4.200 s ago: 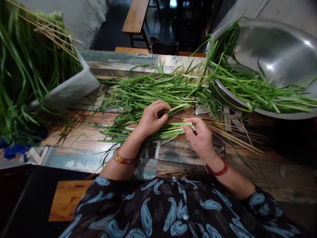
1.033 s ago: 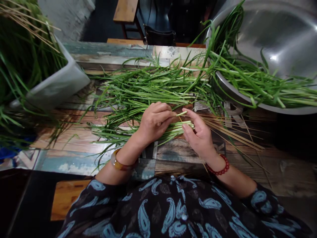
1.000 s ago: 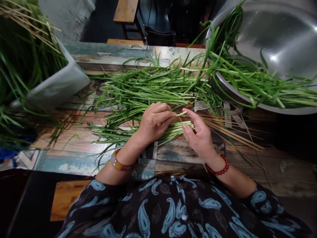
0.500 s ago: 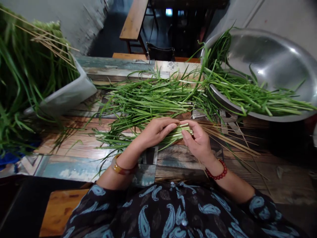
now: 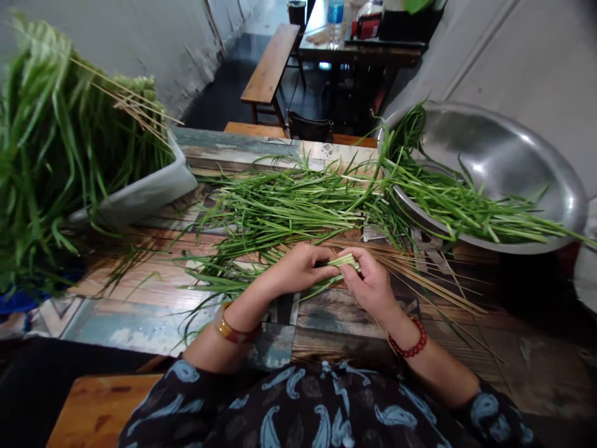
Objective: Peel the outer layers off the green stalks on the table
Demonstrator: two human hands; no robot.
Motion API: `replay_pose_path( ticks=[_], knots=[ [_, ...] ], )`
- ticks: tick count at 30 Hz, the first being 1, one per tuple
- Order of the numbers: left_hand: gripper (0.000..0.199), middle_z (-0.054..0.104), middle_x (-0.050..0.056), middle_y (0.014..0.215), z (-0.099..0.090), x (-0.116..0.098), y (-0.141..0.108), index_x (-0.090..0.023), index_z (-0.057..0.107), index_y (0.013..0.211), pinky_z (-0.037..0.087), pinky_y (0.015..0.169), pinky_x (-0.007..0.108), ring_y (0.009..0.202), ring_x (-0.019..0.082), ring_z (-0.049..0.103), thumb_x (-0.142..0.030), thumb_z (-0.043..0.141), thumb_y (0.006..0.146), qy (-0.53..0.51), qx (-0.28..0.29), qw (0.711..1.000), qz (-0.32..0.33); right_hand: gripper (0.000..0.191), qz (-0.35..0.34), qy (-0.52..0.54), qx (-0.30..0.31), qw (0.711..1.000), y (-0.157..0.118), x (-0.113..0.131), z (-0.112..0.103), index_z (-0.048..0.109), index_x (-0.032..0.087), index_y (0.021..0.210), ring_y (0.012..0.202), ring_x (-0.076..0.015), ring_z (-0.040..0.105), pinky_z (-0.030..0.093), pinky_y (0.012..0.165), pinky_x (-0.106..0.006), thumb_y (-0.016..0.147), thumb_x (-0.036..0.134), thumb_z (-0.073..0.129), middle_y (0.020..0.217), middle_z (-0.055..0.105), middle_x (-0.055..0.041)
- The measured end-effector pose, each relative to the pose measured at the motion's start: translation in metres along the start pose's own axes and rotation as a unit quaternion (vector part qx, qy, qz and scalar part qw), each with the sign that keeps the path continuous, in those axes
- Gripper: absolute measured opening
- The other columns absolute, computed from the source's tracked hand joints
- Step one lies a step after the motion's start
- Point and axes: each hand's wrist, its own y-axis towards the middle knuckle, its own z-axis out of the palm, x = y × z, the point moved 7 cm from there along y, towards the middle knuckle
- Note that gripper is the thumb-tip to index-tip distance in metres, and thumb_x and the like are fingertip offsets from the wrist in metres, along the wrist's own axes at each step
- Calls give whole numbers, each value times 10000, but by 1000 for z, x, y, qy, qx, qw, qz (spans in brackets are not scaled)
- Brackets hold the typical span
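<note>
A small bunch of garlic chives (image 5: 345, 260) is held between my two hands, its pale stem ends showing. My left hand (image 5: 302, 269) is closed round the stems, with the green leaves trailing out to the left under the wrist. At the cut ends, my right hand (image 5: 372, 285) pinches the stems between thumb and fingers. Thin bamboo skewers (image 5: 433, 287) lie on the table just right of the right hand. Beyond both hands is a loose pile of chives (image 5: 289, 202). Whether a skewer is also in the fingers is hidden.
On the left, a white plastic bin (image 5: 149, 186) is heaped with skewered chives (image 5: 93, 118). A large metal bowl (image 5: 517, 143) at the right holds more loose chives. The patterned wood table (image 5: 140, 317) lies under everything. A bench (image 5: 270, 65) and another table stand beyond.
My view has tilted upward, so more of the far table shows. My fingers have closed tighter on the stems, and the held bunch looks narrower at its ends.
</note>
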Motion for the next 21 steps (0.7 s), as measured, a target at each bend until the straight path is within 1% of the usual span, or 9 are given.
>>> replay_pose_path(
  ticks=[2,4,5,7,10,12,16,19,21],
  knots=[
    [268,594,-14,614,0,0,-2,-109,680,736,317,546,197,574,92,475,-320,604,884,31,4,999,-7,200,11,1,11,1000,1,-1,1,594,204,1069,545,-125,539,417,516,-244,958,356,523,658,585,32],
    [210,651,-1,653,-3,2,-4,-121,714,794,346,557,203,578,101,521,-282,610,879,51,10,999,-2,188,14,-8,25,1000,1,0,3,605,206,1042,524,-126,525,406,512,-250,953,353,530,621,567,39],
    [193,688,12,705,-9,4,-5,-131,731,847,375,578,207,607,112,563,-271,603,886,54,-10,998,2,185,13,-13,30,999,1,1,4,607,207,1037,519,-128,521,404,513,-252,952,350,527,606,560,42],
    [204,733,41,813,-30,11,-6,-151,742,936,434,642,223,700,138,636,-263,573,913,64,-99,993,10,184,10,-18,33,999,1,2,4,606,207,1037,509,-129,515,400,514,-254,951,345,520,584,547,48],
    [214,726,81,892,-59,19,-11,-159,739,949,473,750,286,820,177,644,-247,545,934,154,-243,957,36,182,4,-26,27,999,1,3,4,605,207,1034,494,-127,500,391,510,-255,943,342,522,564,534,56],
    [203,706,97,911,-60,22,-9,-163,743,933,465,795,338,846,196,608,-226,550,928,248,-250,934,63,183,3,-30,21,999,2,3,3,606,206,1033,497,-128,501,391,514,-256,940,340,524,565,539,54],
    [177,672,93,916,-50,28,-1,-177,748,836,424,785,367,849,208,538,-214,587,899,386,-211,896,66,177,3,-36,17,999,3,5,1,605,206,1027,557,-140,548,413,550,-263,937,337,526,613,578,37],
    [197,670,84,895,-53,27,-1,-179,727,746,405,765,359,840,204,525,-219,599,890,393,-234,888,55,168,-11,-40,9,999,3,9,0,609,205,1018,605,-146,578,436,589,-268,940,327,524,669,613,21],
    [183,684,76,891,-59,22,-5,-177,721,748,414,783,352,840,193,548,-228,611,886,329,-268,904,64,167,-17,-40,-4,999,3,9,-1,614,205,1016,635,-148,593,449,609,-269,937,328,532,709,631,9]
  ],
)
